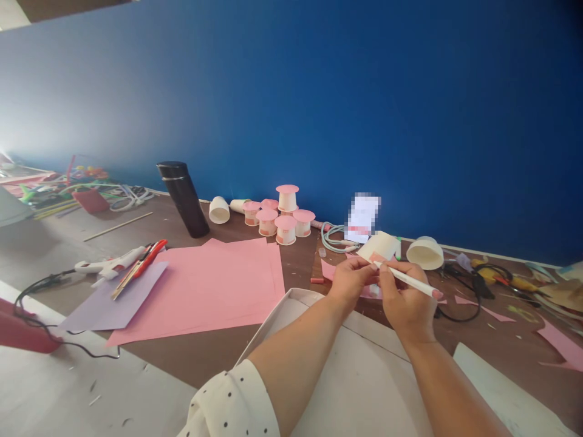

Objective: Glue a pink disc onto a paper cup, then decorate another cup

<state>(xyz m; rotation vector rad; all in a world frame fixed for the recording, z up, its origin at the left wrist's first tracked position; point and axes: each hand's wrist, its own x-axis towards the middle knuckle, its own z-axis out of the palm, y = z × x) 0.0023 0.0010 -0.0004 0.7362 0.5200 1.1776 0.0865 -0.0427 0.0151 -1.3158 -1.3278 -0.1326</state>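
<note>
My left hand [350, 278] grips a white paper cup [381, 245] tipped on its side, with a pink paper piece against it. My right hand [405, 298] pinches a white pen [412, 281] with a pink cap, its tip touching the pink piece on the cup. Both hands hover over the brown table [218, 352], above the rim of a white box lid [291, 303]. Behind them stands a cluster of small cups topped with pink discs [281, 215].
Pink paper sheets [214, 285] and a lilac sheet [113, 300] lie left, with a glue gun [107, 266] and red-handled scissors [146, 258]. A black flask [183, 198] stands behind. Another white cup [425, 252], cables and pink scraps lie right. A blue wall backs the table.
</note>
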